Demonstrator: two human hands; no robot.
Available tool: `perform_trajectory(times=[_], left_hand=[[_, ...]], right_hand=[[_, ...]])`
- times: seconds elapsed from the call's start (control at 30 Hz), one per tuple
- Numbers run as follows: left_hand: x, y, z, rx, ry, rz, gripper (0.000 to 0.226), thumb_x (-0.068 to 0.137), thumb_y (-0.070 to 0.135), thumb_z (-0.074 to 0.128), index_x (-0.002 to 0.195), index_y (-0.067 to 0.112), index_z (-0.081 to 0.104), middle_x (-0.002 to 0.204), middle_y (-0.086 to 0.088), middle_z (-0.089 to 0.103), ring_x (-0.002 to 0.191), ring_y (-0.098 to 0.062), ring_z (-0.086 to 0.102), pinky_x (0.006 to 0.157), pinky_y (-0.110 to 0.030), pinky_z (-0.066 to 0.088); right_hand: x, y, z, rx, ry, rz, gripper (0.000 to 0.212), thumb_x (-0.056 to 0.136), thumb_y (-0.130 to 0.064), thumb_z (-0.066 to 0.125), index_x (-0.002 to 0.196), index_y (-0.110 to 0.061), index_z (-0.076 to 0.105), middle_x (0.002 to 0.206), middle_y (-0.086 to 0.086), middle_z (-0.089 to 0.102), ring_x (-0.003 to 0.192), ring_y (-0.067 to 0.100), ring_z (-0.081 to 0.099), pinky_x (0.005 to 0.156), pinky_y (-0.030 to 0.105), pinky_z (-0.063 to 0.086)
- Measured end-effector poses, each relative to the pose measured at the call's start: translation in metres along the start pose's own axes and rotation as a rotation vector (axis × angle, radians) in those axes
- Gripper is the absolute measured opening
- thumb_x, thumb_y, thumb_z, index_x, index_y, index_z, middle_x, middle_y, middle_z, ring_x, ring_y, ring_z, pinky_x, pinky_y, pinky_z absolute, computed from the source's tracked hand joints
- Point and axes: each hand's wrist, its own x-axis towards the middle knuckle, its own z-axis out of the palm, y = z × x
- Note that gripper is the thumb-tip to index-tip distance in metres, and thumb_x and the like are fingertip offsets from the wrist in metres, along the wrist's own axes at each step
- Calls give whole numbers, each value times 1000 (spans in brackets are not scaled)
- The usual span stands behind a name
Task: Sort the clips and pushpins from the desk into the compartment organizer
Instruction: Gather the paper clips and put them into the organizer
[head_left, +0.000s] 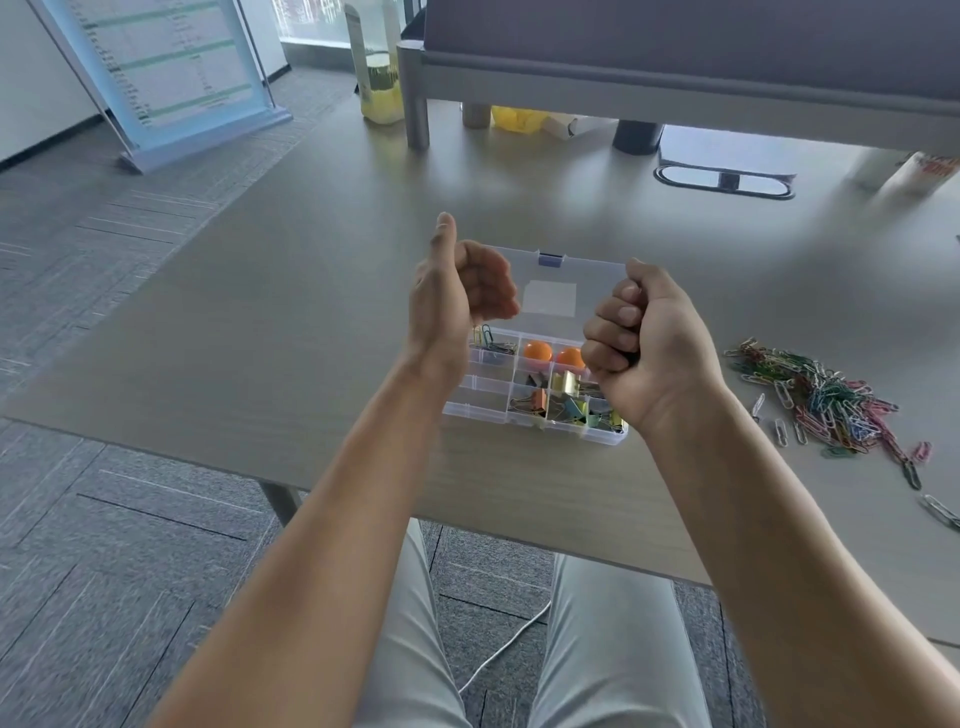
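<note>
Head view, looking down at a grey table (322, 322) w/ a person's two bare forearms reaching fwd over light trousers. Clear plastic compartment organizer (485, 402) sits on the table near its front edge, roughly centre frame, lid (550, 299) open and standing up behind the compartments. Left hand (457, 296) hovers above the organizer's left side, fingers curled loosely toward the palm, thumb pointing up; grip half closed, and can't tell if anything is in it. Right hand (644, 343) is raised over the organizer's right side, grip balled into a tight fist; can't tell whether it holds something.

Inside the organizer: a few paper clips (491, 343) in an upper-left compartment, two orange round items (537, 352) in the middle of the back row, gold and multi-coloured binder clips (563, 402) in the centre and front-right compartments. Left-hand compartments look mostly bare.

Pile of multi-coloured paper clips (826, 405) lies loose on the table to the right of the organizer, well apart from it, w/ some strays at its edges.

Far end of the table: tall bottle (376, 67) w/ yellow contents, beside a grey raised shelf (675, 67).
</note>
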Motion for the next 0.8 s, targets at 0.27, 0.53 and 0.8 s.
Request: perform_trajectory(times=[0.27, 0.53, 0.8], left_hand=[[1, -4, -2, 64, -138, 77, 79, 102, 63, 4, 86, 12, 62, 70, -2, 50, 62, -13, 40, 59, -30, 29], [-3, 8, -7, 7, 477, 261, 48, 104, 43, 33, 69, 17, 52, 60, -2, 47, 55, -16, 41, 50, -28, 31], [-44, -13, -34, -68, 599, 235, 39, 100, 37, 40, 71, 15, 54, 63, -3, 51, 62, -21, 48, 54, -30, 37]], right_hand=[[2, 4, 2, -4, -7, -9, 42, 106, -29, 48, 65, -23, 40, 53, -7, 29, 42, 9, 20, 37, 23, 15], [10, 12, 20, -63, 30, -44, 44, 105, -28, 48, 63, -25, 36, 52, -7, 26, 44, 10, 18, 40, 23, 13], [36, 43, 70, -277, 7, -194, 51, 107, -34, 48, 61, -26, 30, 49, -7, 26, 43, 12, 20, 42, 23, 16]])
